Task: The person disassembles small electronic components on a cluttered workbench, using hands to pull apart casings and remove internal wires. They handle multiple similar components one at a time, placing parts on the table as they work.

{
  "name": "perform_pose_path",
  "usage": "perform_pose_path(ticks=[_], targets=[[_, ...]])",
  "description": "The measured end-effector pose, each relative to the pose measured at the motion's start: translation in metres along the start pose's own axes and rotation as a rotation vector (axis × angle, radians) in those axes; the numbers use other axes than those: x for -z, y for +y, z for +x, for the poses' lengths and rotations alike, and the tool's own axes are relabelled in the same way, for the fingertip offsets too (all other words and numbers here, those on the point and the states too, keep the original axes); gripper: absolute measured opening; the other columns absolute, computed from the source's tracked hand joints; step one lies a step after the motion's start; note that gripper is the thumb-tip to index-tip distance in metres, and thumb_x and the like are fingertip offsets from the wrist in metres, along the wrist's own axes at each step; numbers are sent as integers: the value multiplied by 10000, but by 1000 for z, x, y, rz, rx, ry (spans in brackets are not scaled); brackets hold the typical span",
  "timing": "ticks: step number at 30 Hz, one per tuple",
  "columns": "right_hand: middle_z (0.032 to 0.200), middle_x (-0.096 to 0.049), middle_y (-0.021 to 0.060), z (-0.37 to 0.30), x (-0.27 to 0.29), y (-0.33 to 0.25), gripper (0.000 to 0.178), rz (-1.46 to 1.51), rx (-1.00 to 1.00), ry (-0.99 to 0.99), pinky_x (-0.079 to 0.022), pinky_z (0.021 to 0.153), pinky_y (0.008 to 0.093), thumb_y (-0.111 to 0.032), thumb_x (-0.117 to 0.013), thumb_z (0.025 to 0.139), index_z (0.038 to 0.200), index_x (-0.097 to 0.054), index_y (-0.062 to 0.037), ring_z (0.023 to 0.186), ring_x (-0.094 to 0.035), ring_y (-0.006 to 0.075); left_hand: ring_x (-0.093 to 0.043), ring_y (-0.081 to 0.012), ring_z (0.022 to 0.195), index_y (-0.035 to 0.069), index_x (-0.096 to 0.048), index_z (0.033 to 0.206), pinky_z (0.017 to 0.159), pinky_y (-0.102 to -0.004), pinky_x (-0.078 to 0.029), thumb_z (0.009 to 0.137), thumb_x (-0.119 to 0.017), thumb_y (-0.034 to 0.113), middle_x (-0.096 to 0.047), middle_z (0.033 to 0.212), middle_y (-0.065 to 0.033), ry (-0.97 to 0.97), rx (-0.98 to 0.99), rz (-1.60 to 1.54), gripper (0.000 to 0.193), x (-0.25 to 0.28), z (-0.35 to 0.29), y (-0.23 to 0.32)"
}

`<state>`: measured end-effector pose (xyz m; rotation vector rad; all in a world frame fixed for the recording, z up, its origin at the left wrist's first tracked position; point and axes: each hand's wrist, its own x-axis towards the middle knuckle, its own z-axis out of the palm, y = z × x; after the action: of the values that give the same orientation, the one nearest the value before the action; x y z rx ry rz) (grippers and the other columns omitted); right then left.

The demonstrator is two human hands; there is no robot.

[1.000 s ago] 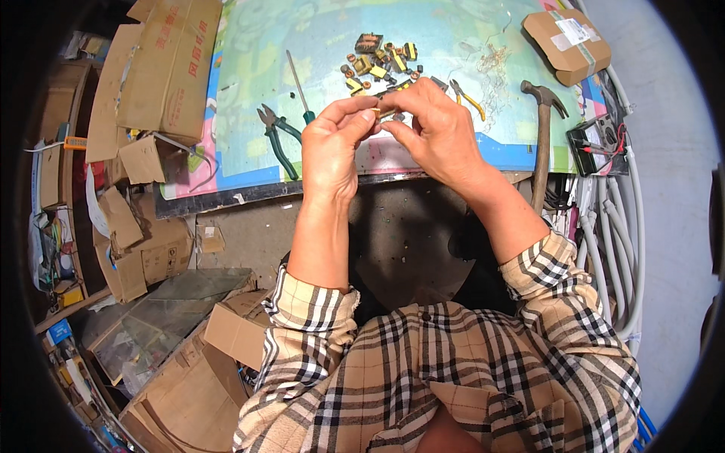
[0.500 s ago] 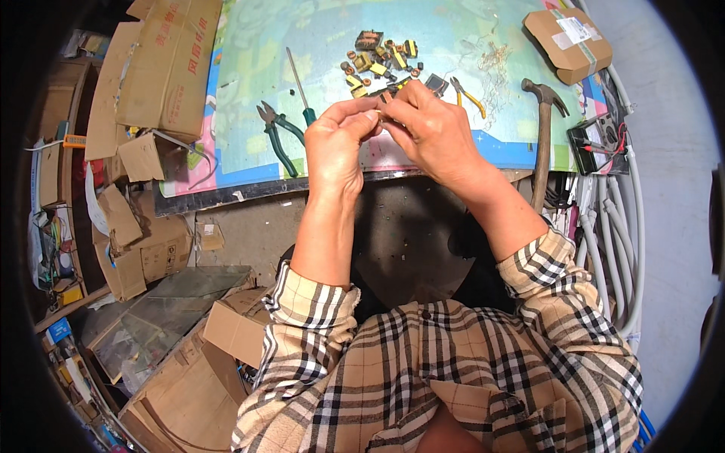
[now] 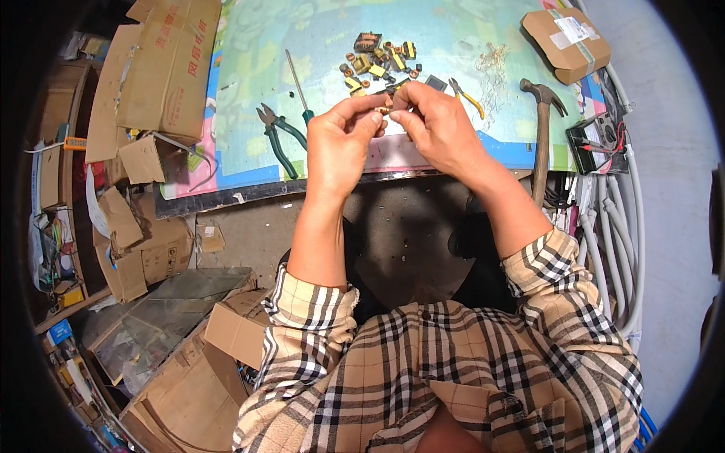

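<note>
My left hand [image 3: 341, 143] pinches a small copper-coloured coil part [image 3: 388, 101] between thumb and forefinger, just above the near part of the table. Against the same part, the thumb and forefinger of my right hand [image 3: 442, 124] are pressed together; whatever is between those fingertips is too small to make out. Beyond both hands lies a heap of small coils and transformers [image 3: 377, 69], several with yellow tape. Yellow-handled cutters [image 3: 470, 100] lie right of the heap, past my right hand. Green-handled cutting pliers [image 3: 278, 140] and a screwdriver [image 3: 297, 81] lie beside my left hand.
A claw hammer [image 3: 542, 124] lies at the table's right, its handle over the near edge. Near it are a multimeter [image 3: 596, 143] and a small cardboard box [image 3: 566, 47]. Loose thin wires [image 3: 492, 64] lie right of the heap. A large carton [image 3: 166, 68] stands at the left.
My right hand has shifted slightly right, its fingertips drawing apart from the left ones. The copper-coloured part now shows more plainly. A dark flat piece by the heap is now less covered.
</note>
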<state>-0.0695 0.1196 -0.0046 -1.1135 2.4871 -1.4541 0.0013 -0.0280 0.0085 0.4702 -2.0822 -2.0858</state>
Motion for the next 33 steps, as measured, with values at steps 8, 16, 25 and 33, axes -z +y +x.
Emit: perform_pose_path(ticks=[8, 16, 25, 33], targets=[[957, -538, 135, -1, -1, -7, 192, -102, 180, 96, -482, 645, 440, -73, -637, 808, 956, -521, -36, 757, -593, 369, -585, -117, 699, -62, -663, 956, 639, -255, -501, 880, -607, 15, -662, 840, -79, 141, 16, -15, 122, -8, -1, -1], [984, -523, 117, -7, 2, -18, 203, -125, 195, -45, -488, 610, 426, -41, -636, 797, 948, -502, -61, 761, -602, 344, -594, -126, 675, -60, -651, 956, 617, -246, -498, 868, -634, 39, -668, 838, -112, 243, 114, -260, 134, 7, 6, -5], [900, -521, 113, -2, 21, -12, 171, 47, 165, -90, -461, 708, 394, -45, -657, 787, 888, -519, -37, 827, -561, 321, -605, -133, 666, -54, -667, 926, 577, -242, -497, 845, -641, 12, -673, 806, -101, 223, 150, -376, 107, 24, 8, -3], [881, -536, 119, -5, 19, -13, 170, 132, 67, -150, -465, 706, 379, -87, -674, 793, 915, -563, -46, 791, -574, 298, -600, -117, 665, -39, -680, 924, 591, -232, -496, 851, -644, 20, -672, 808, -81, 191, -17, -140, 101, 13, 4, 3]])
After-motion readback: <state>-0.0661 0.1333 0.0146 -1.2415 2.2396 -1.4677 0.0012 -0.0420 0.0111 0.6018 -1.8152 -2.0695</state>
